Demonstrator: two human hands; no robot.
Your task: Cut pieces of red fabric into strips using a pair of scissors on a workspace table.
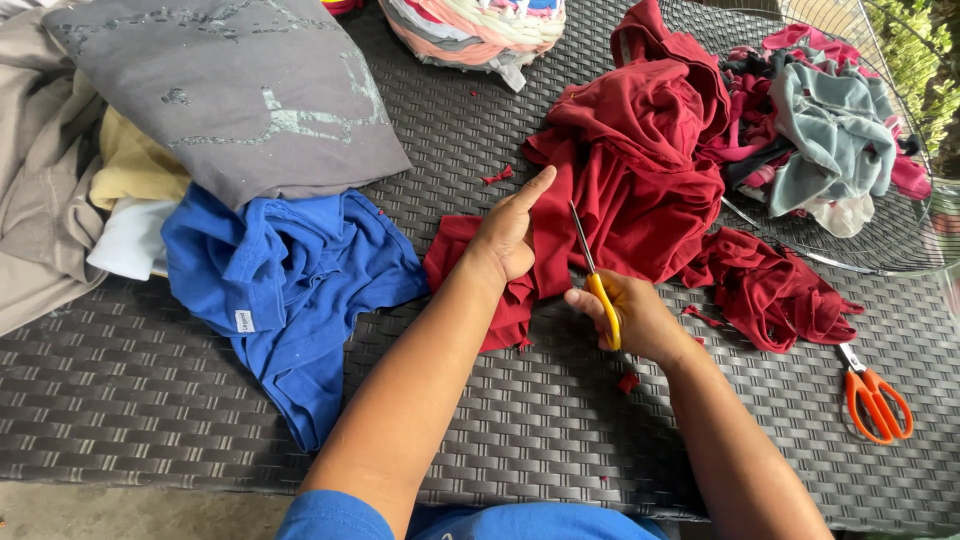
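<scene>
A dark red garment (640, 170) lies bunched on the woven grey table (160, 400). My left hand (510, 235) presses flat on its lower edge, thumb pointing up and right. My right hand (635, 315) grips yellow-handled scissors (595, 280) whose blades point up into the red cloth just right of my left hand. A cut red strip (770, 290) lies to the right of my right hand. Small red scraps (628, 382) dot the table near my right wrist.
A blue shirt (290, 280), a grey printed shirt (230, 90) and beige cloth are piled at the left. A wire basket (900, 250) with pink and grey rags stands at the back right. Orange-handled scissors (875, 400) lie at the right. A ball of rag strips (480, 30) sits at the back.
</scene>
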